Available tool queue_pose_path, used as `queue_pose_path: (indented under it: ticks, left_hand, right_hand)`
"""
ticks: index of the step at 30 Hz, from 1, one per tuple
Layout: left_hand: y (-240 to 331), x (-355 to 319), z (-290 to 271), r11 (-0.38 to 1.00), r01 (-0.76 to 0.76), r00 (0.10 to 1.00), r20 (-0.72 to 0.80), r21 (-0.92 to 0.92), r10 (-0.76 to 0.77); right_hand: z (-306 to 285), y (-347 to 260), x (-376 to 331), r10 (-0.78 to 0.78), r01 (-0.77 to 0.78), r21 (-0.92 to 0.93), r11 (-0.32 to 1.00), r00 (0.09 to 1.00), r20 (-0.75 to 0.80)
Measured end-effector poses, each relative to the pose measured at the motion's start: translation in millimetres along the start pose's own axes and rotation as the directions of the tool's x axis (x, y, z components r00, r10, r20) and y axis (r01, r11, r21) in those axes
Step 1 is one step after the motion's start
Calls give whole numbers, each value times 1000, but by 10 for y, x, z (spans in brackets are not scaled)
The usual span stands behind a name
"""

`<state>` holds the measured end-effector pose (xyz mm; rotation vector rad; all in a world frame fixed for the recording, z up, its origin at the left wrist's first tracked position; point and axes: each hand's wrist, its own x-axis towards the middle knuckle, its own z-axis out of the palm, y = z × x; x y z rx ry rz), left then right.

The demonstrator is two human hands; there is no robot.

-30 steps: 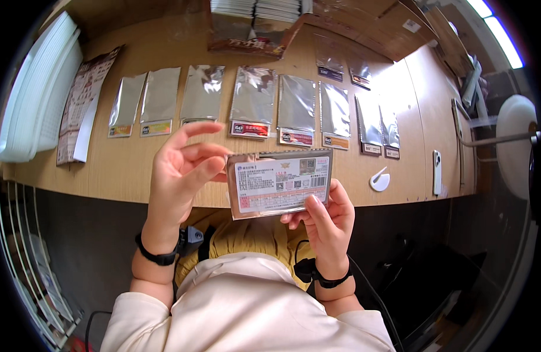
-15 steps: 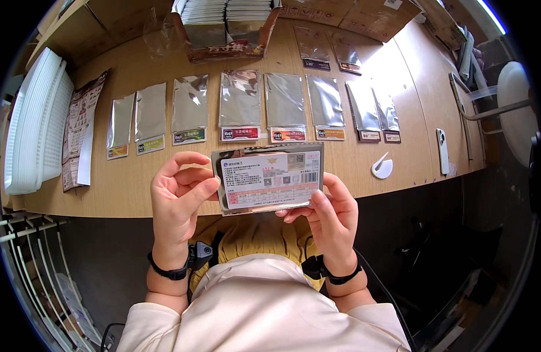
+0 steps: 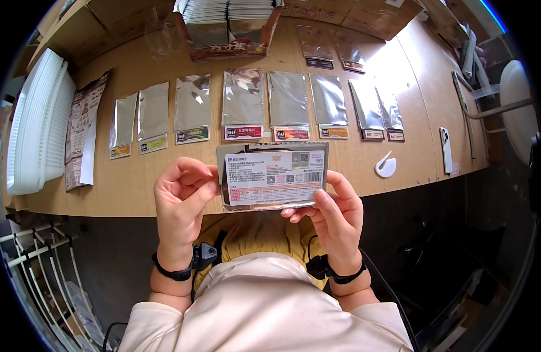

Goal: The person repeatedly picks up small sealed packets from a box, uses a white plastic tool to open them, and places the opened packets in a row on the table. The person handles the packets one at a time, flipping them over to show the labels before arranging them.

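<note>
Both my hands hold a flat silver pouch with a white printed label facing me, just over the near edge of the wooden table. My left hand pinches its left edge between thumb and fingers. My right hand grips its right and lower edge. Beyond the pouch lies a row of several silver foil packets with coloured label strips, flat on the table.
An open cardboard box of stacked packets stands at the table's back. White trays and a printed leaflet lie at the left. A white phone and a small white cutter lie at the right. A wire rack stands lower left.
The pouch has come down and toward me, from over the table to its near edge. My left hand's fingers have closed onto its left edge.
</note>
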<state>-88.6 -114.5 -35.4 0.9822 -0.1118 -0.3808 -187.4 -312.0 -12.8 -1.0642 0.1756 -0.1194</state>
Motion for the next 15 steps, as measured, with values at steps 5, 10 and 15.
queue_pose_path:
  ticks: [5,10,15]
  left_hand:
    - [-8,-19,-4,998,-7,1000,-25,61,8]
    - [16,-30,-9,996,-7,1000,9,90,6]
    - [47,-45,2,995,14,1000,17,95,-15]
  right_hand:
    - [-2,8,0,13,-13,2,1000,1000,2]
    - [7,-5,-5,20,-20,10,1000,1000,1]
    - [17,6,-10,5,-5,-28,1000,1000,-2]
